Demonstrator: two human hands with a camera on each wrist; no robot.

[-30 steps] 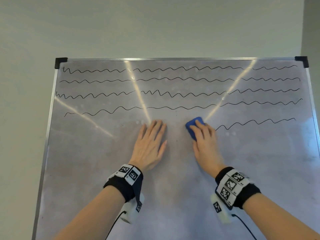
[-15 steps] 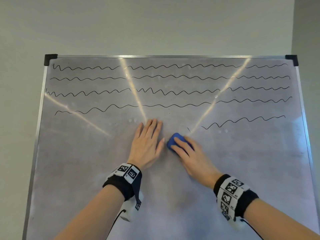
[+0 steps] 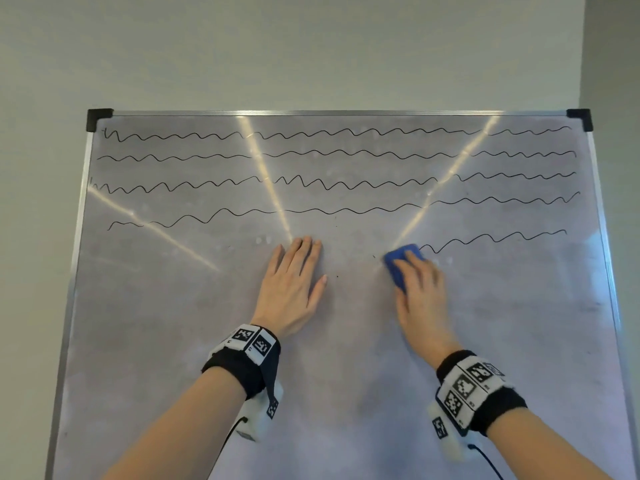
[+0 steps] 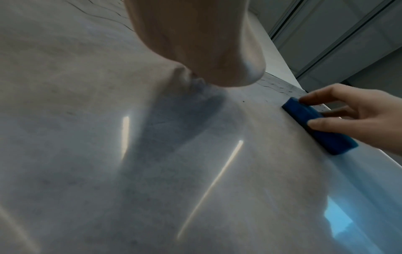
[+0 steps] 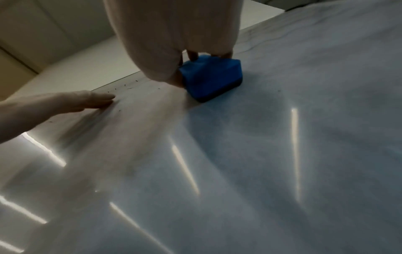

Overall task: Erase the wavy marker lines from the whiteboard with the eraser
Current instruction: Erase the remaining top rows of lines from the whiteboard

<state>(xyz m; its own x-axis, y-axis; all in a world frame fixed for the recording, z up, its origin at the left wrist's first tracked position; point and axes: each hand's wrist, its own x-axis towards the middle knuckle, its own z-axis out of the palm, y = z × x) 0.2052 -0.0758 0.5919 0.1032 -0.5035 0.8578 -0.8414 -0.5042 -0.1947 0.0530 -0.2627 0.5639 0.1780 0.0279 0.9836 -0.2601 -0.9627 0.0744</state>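
The right hand grips the blue eraser, fingers curled over it, pressing it flat on the whiteboard. To its left, the left hand lies flat with fingers straight. Just right of the eraser the lowest wavy line starts; four longer lines run above.

Glossy, smudged whiteboard, metal-looking frame; eraser seemingly matt foam.
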